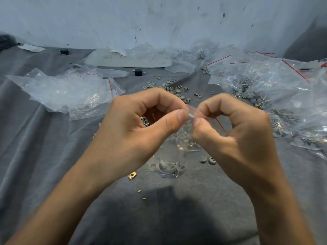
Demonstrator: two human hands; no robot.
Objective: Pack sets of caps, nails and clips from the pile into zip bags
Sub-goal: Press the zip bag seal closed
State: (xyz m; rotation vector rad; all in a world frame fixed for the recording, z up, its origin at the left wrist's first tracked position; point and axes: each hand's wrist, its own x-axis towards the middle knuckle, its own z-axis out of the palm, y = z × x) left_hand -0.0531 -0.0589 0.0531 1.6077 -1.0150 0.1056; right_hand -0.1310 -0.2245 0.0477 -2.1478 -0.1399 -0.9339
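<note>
Left hand point(134, 124): thumb and forefinger are curled in and pinch the top edge of the bag; the other fingers are tucked under.
Right hand point(235, 131): it has the same curled pinch on the top edge just beside the left, with the thumb tips nearly meeting.
Bag point(182, 137): small and clear, it is held up between the two hands over the cloth and hangs down from the pinch. Grey caps, brass clips and thin nails show through the plastic low down.
Red strip point(192, 110): it runs along the bag's mouth between the fingertips, then slants off behind the right hand. Whether the mouth is sealed cannot be told.
In the way: the right hand covers the bag's right side, and the left palm hides some parts on the cloth, seen only through its finger gap.
Cloth point(53, 156): grey and creased, it lies under everything.
Loose caps point(174, 90): they are scattered beyond the hands, mixed with a few clips.
Loose nails point(245, 84): they are heaped to the right, partly under plastic.
Right bags point(276, 80): a crumpled heap with red strips, beside the right hand.
Left bags point(67, 92): a crumpled clear heap, well apart from the left hand.
Near side: one clip point(132, 175) lies under the left wrist and two caps point(212, 160) lie by the right wrist.
Black block point(138, 71): it stands behind the caps.
Wall point(159, 20): pale and scuffed, at the back.
</note>
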